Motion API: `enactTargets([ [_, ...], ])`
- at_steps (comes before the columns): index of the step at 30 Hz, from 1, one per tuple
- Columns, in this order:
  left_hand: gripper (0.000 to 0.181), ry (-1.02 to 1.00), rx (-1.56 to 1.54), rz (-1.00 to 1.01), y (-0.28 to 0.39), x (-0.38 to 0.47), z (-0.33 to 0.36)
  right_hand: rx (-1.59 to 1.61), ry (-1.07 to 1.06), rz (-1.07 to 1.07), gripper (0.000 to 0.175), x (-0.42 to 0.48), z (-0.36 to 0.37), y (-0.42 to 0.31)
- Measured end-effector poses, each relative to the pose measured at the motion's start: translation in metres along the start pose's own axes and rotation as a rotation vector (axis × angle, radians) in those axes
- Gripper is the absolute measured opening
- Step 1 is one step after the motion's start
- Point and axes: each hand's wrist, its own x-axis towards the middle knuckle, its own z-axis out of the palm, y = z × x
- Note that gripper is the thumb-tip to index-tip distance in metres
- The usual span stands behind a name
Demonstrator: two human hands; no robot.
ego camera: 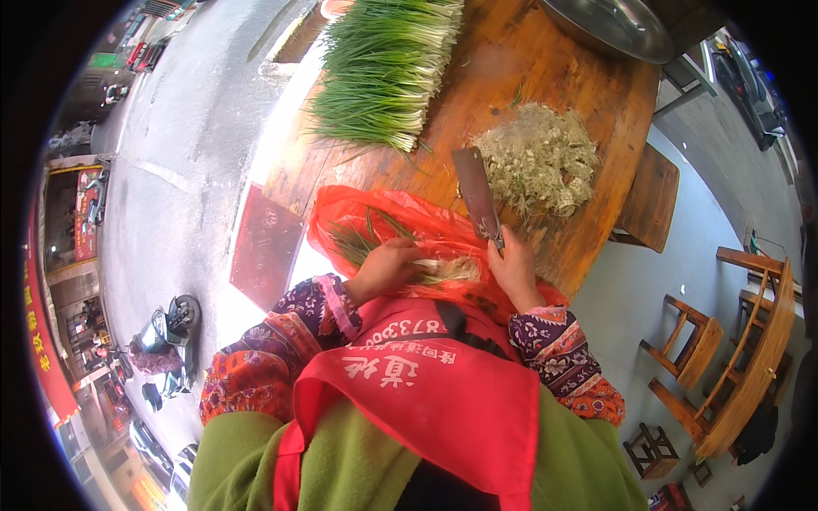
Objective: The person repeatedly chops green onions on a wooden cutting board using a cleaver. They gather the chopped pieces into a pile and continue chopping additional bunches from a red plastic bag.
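My left hand [388, 268] grips a bunch of green onions [431, 269], its rooty ends pointing right, above a red plastic bag [409, 207] at the table's near edge. My right hand [513, 268] holds a cleaver [476, 191] by its handle, the broad dark blade angled up and away. Beyond the blade lies a heap of cut roots [540, 156]. A long row of green onions [383, 76] is laid at the back left, white ends to the right.
The wooden table [594, 83] carries a large metal basin [613, 25] at its far right corner. A wooden stool [648, 198] stands by the right edge. Wooden chairs [700, 351] are farther right; a street with a parked scooter [169, 345] lies left.
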Motion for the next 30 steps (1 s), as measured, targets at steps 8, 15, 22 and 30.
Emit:
enactTargets([
  [8, 0.017, 0.308, 0.166, 0.089, -0.002, 0.027, -0.032, -0.074, -0.019, -0.168, 0.024, 0.002, 0.015, 0.001],
  [15, 0.022, 0.100, -0.103, -0.157, -0.029, 0.092, -0.029, -0.261, 0.015, 0.072, 0.024, 0.031, -0.012, 0.004],
  [22, 0.030, -0.093, -0.205, -0.205, -0.080, 0.145, 0.034, -0.336, 0.000, 0.221, 0.017, 0.033, -0.022, -0.034],
  [30, 0.025, -0.066, 0.072, -0.331, -0.057, 0.145, 0.040, -0.304, -0.024, 0.120, 0.020, 0.043, -0.004, -0.036],
])
